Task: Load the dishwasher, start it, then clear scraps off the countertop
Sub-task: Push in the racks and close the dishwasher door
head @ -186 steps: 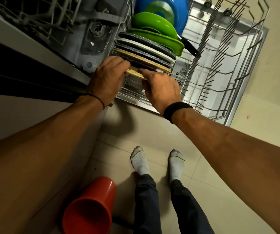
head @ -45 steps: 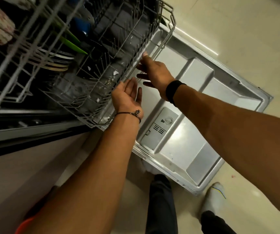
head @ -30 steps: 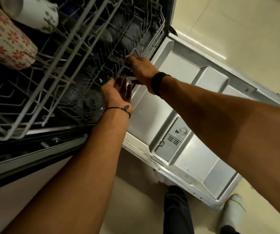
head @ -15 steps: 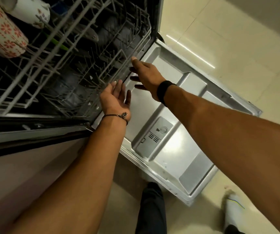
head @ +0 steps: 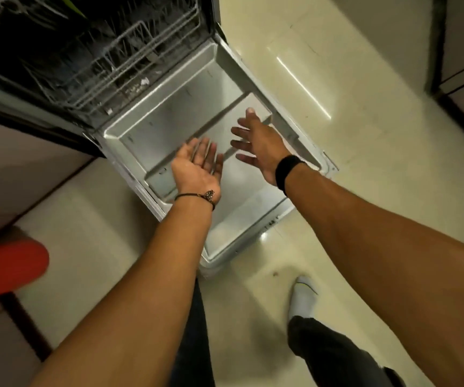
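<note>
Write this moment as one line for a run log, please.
stage: loading done, door not shut | lower rack: inside dishwasher | door: down, open | left hand: open, empty | right hand: open, empty, over door

A silver-grey dishwasher door (head: 169, 118) is lying beneath two empty hands. A black band (head: 288, 171) is circling the right wrist, a thin dark cord bracelet (head: 197, 195) the left. Beyond the fingertips, a pale grey wire rack (head: 130, 54) is showing against black. A red cup (head: 4, 269) is glowing left of the left forearm. Cream floor tiles (head: 365, 169) are shining; a grey sock (head: 303, 297) and dark trousers (head: 331, 353) are showing below.
</note>
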The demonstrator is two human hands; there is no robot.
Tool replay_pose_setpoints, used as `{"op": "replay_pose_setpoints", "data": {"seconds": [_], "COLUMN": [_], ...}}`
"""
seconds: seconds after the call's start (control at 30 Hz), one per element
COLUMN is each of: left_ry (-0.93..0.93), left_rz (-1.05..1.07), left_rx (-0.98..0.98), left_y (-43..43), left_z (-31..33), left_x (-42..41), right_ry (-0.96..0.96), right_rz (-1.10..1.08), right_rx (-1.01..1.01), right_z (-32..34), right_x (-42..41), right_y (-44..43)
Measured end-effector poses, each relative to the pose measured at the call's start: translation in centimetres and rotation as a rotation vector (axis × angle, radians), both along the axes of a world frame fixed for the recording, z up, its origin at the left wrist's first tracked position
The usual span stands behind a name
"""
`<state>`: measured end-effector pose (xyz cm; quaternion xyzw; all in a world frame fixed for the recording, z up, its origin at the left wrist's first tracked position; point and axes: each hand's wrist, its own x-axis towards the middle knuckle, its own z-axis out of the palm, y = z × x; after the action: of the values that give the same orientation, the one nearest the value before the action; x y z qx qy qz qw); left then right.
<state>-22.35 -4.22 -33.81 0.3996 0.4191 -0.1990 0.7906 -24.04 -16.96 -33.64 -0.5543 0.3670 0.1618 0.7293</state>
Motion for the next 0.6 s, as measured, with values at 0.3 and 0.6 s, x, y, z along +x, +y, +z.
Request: {"op": "replay_pose_setpoints", "data": {"seconds": [0.3, 0.6], "left_ry": [0.157, 0.285], "left_rz": [0.076, 0.137], "left_rx": [-0.024, 0.014], "left_y": [-5.0, -5.7], "left_z": [-3.9, -14.6], "left_x": [-14.2, -21.9], "right_ry": [0.15, 0.274], "right_rz": [-0.038, -0.06], "right_rx": [0.076, 0.086], "right_z": [-4.7, -15.5], "right_x": [-13.7, -20.5], "right_y": [-3.4, -4.7]}}
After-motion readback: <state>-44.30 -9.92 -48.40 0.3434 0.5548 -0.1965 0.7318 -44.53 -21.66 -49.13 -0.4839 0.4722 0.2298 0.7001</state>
